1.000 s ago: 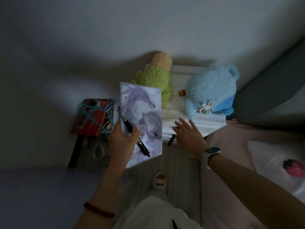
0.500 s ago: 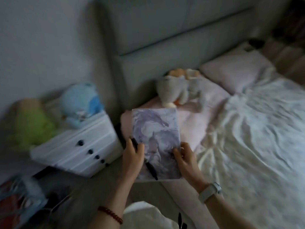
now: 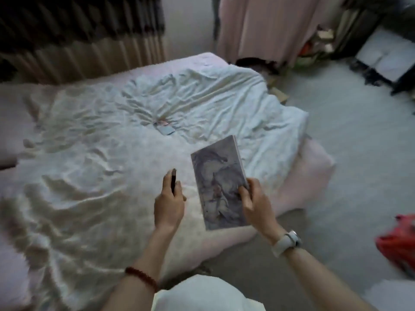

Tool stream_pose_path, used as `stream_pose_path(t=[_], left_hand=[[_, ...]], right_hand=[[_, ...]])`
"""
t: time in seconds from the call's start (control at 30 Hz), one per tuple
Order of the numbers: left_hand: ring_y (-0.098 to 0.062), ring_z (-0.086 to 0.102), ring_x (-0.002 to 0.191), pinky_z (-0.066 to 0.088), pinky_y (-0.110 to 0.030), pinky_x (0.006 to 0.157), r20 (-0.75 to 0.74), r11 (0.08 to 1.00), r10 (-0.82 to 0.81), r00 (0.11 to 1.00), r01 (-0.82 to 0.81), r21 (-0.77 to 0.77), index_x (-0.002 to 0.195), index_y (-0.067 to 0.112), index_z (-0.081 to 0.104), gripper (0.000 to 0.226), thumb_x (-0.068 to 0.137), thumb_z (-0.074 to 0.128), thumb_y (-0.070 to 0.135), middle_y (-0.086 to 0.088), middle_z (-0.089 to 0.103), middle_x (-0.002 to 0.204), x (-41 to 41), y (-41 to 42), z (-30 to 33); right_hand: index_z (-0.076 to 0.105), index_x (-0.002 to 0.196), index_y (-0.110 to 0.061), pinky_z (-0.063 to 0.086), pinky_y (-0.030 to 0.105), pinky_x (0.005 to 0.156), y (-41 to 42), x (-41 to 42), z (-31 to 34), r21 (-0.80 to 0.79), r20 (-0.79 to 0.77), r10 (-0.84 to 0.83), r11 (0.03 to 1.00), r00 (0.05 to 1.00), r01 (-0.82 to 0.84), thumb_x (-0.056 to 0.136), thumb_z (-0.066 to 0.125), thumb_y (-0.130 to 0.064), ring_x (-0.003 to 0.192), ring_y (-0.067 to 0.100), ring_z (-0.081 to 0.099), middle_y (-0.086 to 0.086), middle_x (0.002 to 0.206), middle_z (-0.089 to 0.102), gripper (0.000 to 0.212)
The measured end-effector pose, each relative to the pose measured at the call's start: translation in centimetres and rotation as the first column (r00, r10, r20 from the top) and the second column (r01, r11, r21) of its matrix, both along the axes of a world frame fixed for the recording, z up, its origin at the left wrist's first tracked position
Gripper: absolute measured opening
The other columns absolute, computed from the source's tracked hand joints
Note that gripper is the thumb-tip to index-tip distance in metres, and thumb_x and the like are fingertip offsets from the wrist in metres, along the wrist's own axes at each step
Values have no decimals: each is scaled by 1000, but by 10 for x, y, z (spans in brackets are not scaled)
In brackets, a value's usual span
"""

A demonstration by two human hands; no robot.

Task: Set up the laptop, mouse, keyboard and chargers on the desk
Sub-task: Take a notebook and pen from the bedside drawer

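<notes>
I see my right hand [image 3: 253, 198] gripping a book [image 3: 219, 185] with a pale purple marbled cover, thumb curled over the front near its right edge and fingers behind it. The book is held upright and tilted slightly, above the near corner of the bed [image 3: 314, 167]. My left hand [image 3: 168, 203] is just beside it, apart from the book, with its fingers curled round a dark pen [image 3: 173, 183] that points up and away from me. There is a beaded red bracelet [image 3: 142, 277] on the left wrist and a pale-strapped watch [image 3: 286, 242] on the right wrist.

Under both hands lies a rumpled white duvet [image 3: 101, 164] spread over a pink sheet. In the middle of the duvet, well apart from my hands, rests a small flat object [image 3: 165, 129] that looks like a phone, though it is too blurred for me to be sure. Beyond the bed hang a striped brown curtain [image 3: 85, 41] and a pink curtain [image 3: 265, 28]. To the right is grey floor [image 3: 359, 153], with something red [image 3: 399, 243] at the frame's edge and a dark stand with white panels [image 3: 386, 57] in the far corner.

I cannot find the laptop, mouse, keyboard or chargers in this view, nor any desk.
</notes>
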State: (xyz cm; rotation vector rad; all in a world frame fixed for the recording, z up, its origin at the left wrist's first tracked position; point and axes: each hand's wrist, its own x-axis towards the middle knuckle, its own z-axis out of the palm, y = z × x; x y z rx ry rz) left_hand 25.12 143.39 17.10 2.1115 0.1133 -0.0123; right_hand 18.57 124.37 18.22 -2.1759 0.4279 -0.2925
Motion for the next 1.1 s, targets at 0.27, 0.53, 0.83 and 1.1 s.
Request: stream_pose_path(t=[0.27, 0.53, 0.83, 1.1], left_hand=[[-15, 50, 62, 34, -30, 53, -22, 849, -528, 849, 528, -10, 136, 29, 41, 47, 92, 36, 14, -7, 63, 101, 72, -296, -3], [-22, 56, 109, 41, -23, 86, 149, 548, -832, 534, 833, 75, 136, 30, 42, 54, 90, 42, 2, -4, 59, 126, 82, -562, 13], [-30, 64, 93, 47, -33, 67, 220, 442, -893, 394, 860, 256, 134, 27, 47, 43, 93, 51, 17, -8, 66, 115, 53, -841, 5], [-30, 64, 88, 36, -27, 63, 201, 534, -845, 495, 801, 271, 131, 30, 49, 42, 91, 52, 17, -8, 68, 110, 110, -1038, 12]], right_hand=[[51, 112, -7, 33, 33, 63, -253, -23, -11, -80, -93, -502, 865, 860, 496, 94, 47, -18, 92, 43, 60, 21, 106, 66, 21], [51, 112, -4, 48, 46, 76, -453, -68, 10, -68, -102, -756, 654, 647, 753, 94, 48, -16, 93, 40, 62, 21, 104, 66, 22], [52, 108, -1, 48, 39, 75, -714, -103, 0, -30, -35, -852, 523, 522, 852, 94, 47, -14, 92, 37, 63, 20, 101, 67, 20], [52, 110, -5, 47, 38, 72, -932, -46, 10, -39, -65, -817, 576, 574, 816, 95, 47, -17, 92, 38, 63, 14, 99, 69, 20]])
